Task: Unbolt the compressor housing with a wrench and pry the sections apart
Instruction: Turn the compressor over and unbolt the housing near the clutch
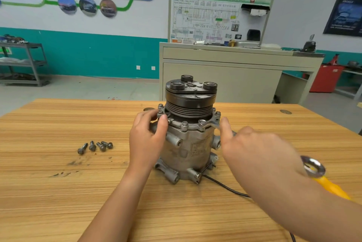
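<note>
A grey metal compressor stands upright on the wooden table, its black pulley on top. Several bolts still sit in its upper flange. My left hand presses on the flange's left side, fingers curled over a bolt head there. My right hand is closed on a silver wrench, whose open end sits on a flange bolt at the front right. The wrench's ring end sticks out behind my wrist. Several removed bolts lie on the table to the left.
A yellow-handled tool lies under my right forearm at the table's right edge. A black cable runs from the compressor's base toward the front right. Behind the table stand a beige cabinet with a wiring board, a red bin and metal shelves.
</note>
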Tool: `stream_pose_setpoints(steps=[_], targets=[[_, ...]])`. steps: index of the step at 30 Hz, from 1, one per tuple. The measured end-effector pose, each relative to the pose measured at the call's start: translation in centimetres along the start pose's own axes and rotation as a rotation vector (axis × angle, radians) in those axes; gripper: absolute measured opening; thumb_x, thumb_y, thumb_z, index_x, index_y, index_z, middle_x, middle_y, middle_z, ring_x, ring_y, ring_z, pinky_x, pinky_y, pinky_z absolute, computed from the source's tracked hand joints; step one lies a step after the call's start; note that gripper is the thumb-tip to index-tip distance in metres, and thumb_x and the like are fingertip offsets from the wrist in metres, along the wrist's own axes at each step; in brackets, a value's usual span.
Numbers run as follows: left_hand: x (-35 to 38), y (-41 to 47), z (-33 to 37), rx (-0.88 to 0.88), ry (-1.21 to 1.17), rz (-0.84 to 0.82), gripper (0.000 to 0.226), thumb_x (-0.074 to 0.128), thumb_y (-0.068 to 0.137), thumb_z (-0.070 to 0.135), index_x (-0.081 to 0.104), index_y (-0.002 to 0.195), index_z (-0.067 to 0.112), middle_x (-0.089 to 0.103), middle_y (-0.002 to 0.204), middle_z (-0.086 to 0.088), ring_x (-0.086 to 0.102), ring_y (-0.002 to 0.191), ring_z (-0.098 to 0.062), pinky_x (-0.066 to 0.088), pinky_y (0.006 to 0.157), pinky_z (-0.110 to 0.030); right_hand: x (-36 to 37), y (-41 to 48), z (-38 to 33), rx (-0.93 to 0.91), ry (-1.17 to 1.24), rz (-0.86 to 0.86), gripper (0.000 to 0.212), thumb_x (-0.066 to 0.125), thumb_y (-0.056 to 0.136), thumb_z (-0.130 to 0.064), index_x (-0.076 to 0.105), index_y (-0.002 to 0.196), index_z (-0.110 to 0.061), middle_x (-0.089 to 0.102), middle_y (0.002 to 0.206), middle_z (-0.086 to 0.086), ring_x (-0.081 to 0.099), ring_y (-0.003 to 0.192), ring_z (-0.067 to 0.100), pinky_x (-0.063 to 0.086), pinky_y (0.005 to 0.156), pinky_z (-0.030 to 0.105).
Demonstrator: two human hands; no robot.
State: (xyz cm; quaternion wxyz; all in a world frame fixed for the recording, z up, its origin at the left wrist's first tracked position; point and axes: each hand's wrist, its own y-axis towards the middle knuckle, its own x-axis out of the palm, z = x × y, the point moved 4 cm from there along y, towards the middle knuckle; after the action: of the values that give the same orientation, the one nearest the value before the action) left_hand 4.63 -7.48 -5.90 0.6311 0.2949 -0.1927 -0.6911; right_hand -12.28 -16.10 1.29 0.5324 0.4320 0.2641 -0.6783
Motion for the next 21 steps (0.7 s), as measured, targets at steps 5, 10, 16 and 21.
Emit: stream_pose_setpoints(steps=[5,10,16,21], targets=[[0.6,-0.7,0.3,-0.033,0.050,-0.098,0.060,0.050,0.083,0.046,0.048,0.131,0.010,0.047,0.121,0.004,0.048,0.112,-0.013,0.040,0.090,-0.025,0.8,-0.4,-1.2,-0.059,-0.017,0.022,0.081,0.011,0.061,0.014,-0.011,0.139,0.010,0.022,0.061,0.004,0.024,0.046,0.006,0.018,0.032,0.009],[0.9,-1.3,0.3,-0.078,0.026,-0.099,0.068,0.051,0.079,0.052,0.041,0.135,0.013,0.039,0.122,0.007,0.045,0.119,-0.020,0.040,0.101,-0.039,1.0,0.3,1.3,-0.070,-0.094,0.084,0.072,0.035,0.090,0.005,-0.013,0.143,-0.003,0.025,0.063,0.005,0.027,0.046,0.015,0.023,0.037,0.026],[1.3,-1.5,-0.2,-0.113,-0.043,-0.104,0.070,0.048,0.078,0.057,0.039,0.136,0.018,0.043,0.132,0.002,0.042,0.123,-0.015,0.038,0.101,-0.033,2.6,3.5,6.0,-0.102,-0.110,0.299,0.070,0.062,0.079,0.003,0.029,0.135,-0.021,0.041,0.062,-0.001,0.041,0.046,0.015,0.030,0.036,0.024],[1.3,-1.1,-1.0,-0.129,-0.118,-0.096,0.045,0.052,0.080,0.052,0.039,0.119,0.032,0.043,0.121,0.012,0.046,0.115,-0.006,0.034,0.086,-0.012,4.7,7.3,6.4,-0.228,0.080,0.777,0.023,0.070,0.068,0.014,0.069,0.087,0.000,0.065,0.068,0.014,0.062,0.056,0.028,0.052,0.048,0.033]])
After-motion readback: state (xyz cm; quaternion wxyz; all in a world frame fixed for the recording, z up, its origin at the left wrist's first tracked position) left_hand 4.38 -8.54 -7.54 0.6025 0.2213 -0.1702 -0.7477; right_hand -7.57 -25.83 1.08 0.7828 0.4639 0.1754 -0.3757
